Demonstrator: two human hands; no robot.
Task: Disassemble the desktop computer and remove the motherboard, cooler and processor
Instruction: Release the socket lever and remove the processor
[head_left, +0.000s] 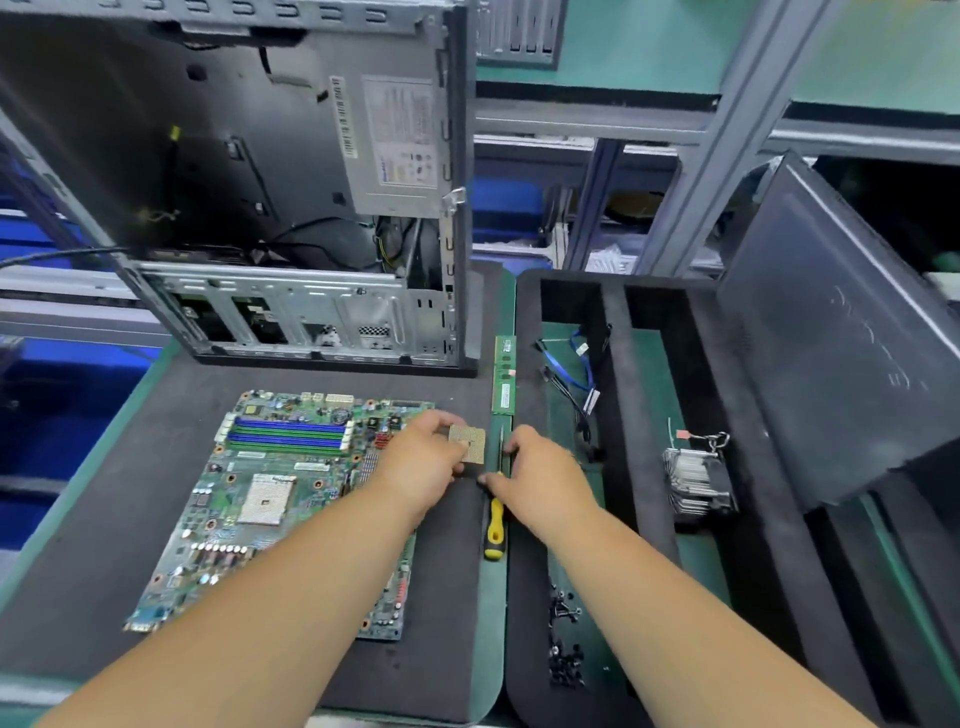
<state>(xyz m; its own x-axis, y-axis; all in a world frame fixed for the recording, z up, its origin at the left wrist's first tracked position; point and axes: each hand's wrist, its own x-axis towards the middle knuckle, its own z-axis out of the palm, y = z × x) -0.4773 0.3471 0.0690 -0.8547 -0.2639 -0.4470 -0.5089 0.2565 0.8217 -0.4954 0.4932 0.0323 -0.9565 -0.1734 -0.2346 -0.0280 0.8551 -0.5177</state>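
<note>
The green motherboard (280, 499) lies flat on the black foam mat, its processor socket (266, 500) bare. My left hand (421, 462) holds the square processor (467, 443) pin-side up, just past the board's right edge. My right hand (535, 473) is beside it, fingers spread and touching the shaft of the yellow-handled screwdriver (494, 525); it grips nothing that I can see. The cooler (698, 480) with its metal fins rests in a slot of the black foam tray (649, 312) on the right. The open computer case (270, 182) stands behind the board.
A memory stick (504, 375) lies in the gap between mat and tray. Loose cables (579, 374) and several black screws (563, 644) sit in the tray's left slot. The case's side panel (841, 332) leans at the far right. Blue bins sit at the left.
</note>
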